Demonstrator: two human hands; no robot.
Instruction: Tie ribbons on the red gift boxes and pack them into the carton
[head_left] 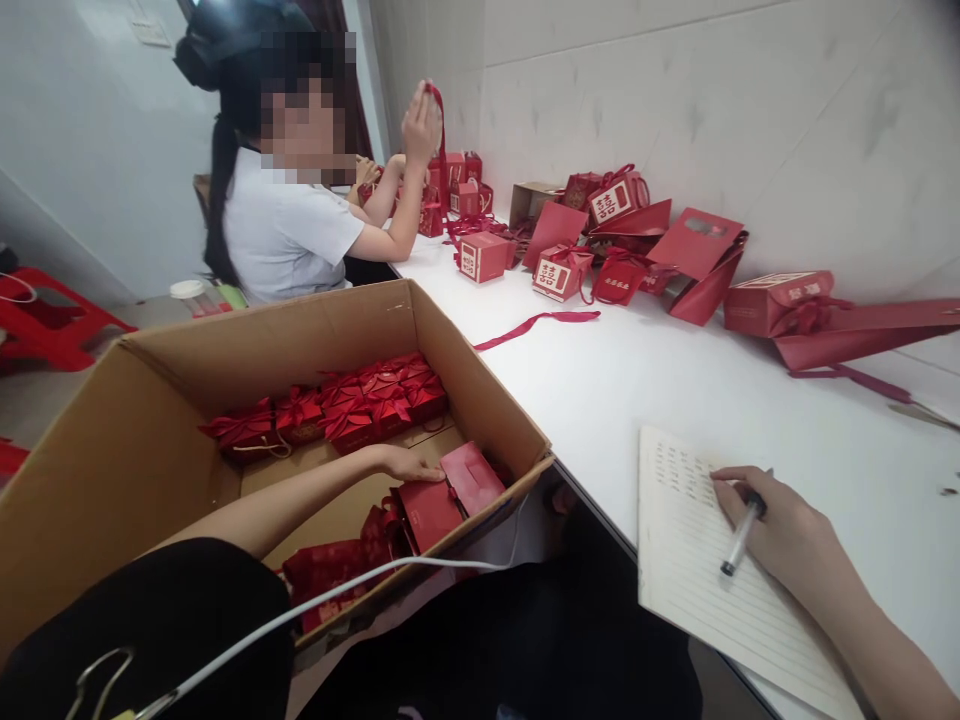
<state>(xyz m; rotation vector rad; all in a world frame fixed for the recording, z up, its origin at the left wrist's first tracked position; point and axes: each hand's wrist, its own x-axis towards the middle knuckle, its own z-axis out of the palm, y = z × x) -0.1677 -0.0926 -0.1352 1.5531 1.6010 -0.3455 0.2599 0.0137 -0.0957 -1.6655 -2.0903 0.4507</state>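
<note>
My left hand (409,463) reaches into a large cardboard box (172,385), its fingers stretched out over a red gift box (429,510) and touching its top. A lighter red flap or carton (472,477) stands beside the fingertips. Along the box's far side sit several red gift boxes with ribbon bows (382,395). On the white table, my right hand (784,525) rests on a lined notebook (675,545) with rows of handwriting at its top. A pen (742,540) is tucked between its fingers, tilted, while the forefinger touches the page near the writing.
A co-worker (289,230) sits across the box, one hand raised with a red ribbon (441,130). Red cartons and bags (555,270) line the wall side of the table (600,400). A white cable (337,590) crosses the box's near edge. A red stool (56,315) stands left.
</note>
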